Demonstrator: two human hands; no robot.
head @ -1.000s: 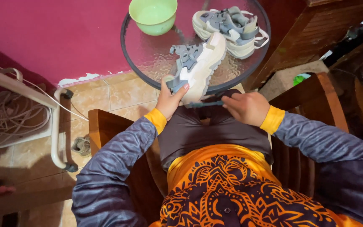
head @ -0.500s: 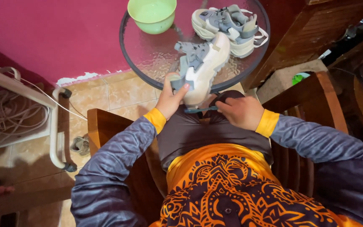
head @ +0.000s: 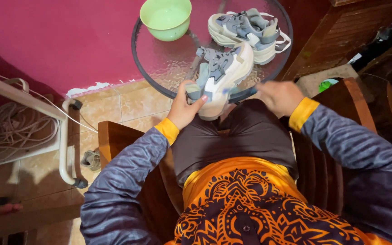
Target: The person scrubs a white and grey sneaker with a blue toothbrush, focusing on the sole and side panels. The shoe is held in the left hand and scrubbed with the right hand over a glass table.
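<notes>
A cream and grey sneaker (head: 223,75) rests with its toe on the round glass table (head: 159,59) and its heel over the near edge. My left hand (head: 184,109) grips the heel end. My right hand (head: 280,96) is blurred beside the sneaker and holds a thin dark stick-like tool (head: 243,94) against the shoe's side; what the tool is I cannot tell. A second matching sneaker (head: 248,29) lies further back on the table.
A light green bowl (head: 165,18) stands at the table's far left. A magenta wall lies behind. A white metal frame with coiled cord (head: 10,131) is at left. Dark wooden furniture (head: 341,41) is at right, and I sit in a wooden chair (head: 114,140).
The sneaker has been pulled nearer me and turned slightly. My right hand has shifted right along the shoe's side with the dark tool.
</notes>
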